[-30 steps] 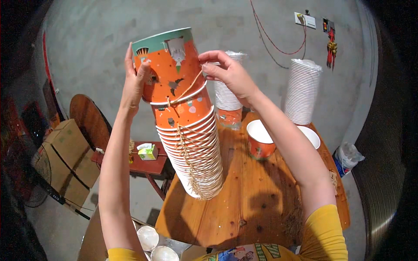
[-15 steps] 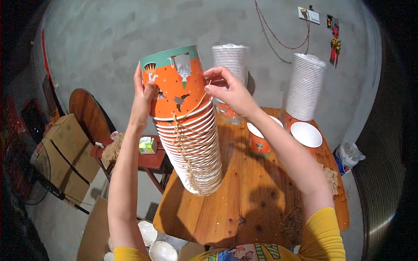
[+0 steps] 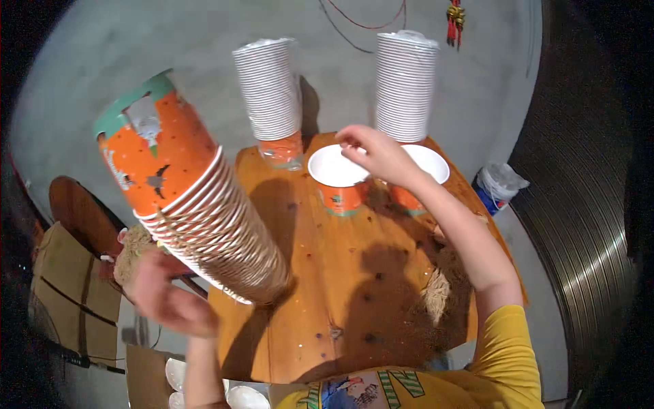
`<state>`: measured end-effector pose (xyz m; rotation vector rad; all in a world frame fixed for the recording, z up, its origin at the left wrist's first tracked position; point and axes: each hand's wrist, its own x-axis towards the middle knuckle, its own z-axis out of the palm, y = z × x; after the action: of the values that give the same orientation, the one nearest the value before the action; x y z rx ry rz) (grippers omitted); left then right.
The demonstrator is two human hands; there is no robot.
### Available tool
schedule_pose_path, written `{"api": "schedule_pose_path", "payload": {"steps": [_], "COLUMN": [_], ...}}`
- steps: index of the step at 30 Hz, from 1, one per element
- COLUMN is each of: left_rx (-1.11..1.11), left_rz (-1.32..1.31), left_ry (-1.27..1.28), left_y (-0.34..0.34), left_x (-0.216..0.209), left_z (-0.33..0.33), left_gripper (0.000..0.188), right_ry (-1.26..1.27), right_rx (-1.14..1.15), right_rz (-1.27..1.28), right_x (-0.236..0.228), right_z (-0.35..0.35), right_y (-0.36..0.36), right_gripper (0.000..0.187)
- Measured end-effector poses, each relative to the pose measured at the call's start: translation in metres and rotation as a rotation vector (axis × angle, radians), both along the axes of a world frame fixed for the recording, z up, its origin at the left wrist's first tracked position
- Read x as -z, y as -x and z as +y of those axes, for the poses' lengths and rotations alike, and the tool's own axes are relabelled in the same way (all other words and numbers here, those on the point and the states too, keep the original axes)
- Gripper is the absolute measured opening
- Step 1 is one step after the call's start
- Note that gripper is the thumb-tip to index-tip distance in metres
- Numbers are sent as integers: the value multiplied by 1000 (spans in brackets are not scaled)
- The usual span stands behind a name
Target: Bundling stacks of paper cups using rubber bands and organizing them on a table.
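Note:
A tall leaning stack of orange paper buckets [image 3: 163,157] with green bottoms and white rims stands upside down at the table's left. Twine handles [image 3: 231,245] hang in loops down its side. My left hand [image 3: 170,300], smeared by motion, is beside the stack's lower left; whether it touches the stack is unclear. My right hand [image 3: 375,155] hovers over a white-lined orange bucket [image 3: 340,198], which stands upright at the table's far middle. Its fingers are curled together, and what they hold, if anything, is hidden. A second upright bucket [image 3: 432,163] stands behind my right forearm.
Two tall wrapped stacks of buckets [image 3: 266,88] [image 3: 407,85] rise at the back of the wooden table [image 3: 306,320]. A twine bundle [image 3: 436,293] lies near the right edge. Cardboard boxes [image 3: 75,279] stand at left, a pail [image 3: 497,184] at right.
My left hand has left the top bucket and dropped lower. My right hand has moved from the top bucket's twine to above the upright bucket. The view has shifted right; the stack leans more.

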<state>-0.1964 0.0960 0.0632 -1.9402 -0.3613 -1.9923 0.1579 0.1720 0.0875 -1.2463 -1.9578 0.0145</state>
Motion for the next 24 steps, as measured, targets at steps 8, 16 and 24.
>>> {"api": "schedule_pose_path", "payload": {"steps": [8, 16, 24], "left_rx": [186, 131, 316], "left_rz": [461, 618, 1260], "left_ry": [557, 907, 1469], "left_y": [-134, -195, -219], "left_x": [61, 45, 33], "left_z": [-3, 47, 18], "left_gripper": [33, 35, 43], "right_ry": [87, 58, -6], "right_rx": [248, 215, 177], "right_rz": [-374, -460, -390], "right_x": [113, 128, 128], "right_z": [11, -71, -154], "right_y": [-21, 44, 75], "right_gripper": [25, 13, 21]}}
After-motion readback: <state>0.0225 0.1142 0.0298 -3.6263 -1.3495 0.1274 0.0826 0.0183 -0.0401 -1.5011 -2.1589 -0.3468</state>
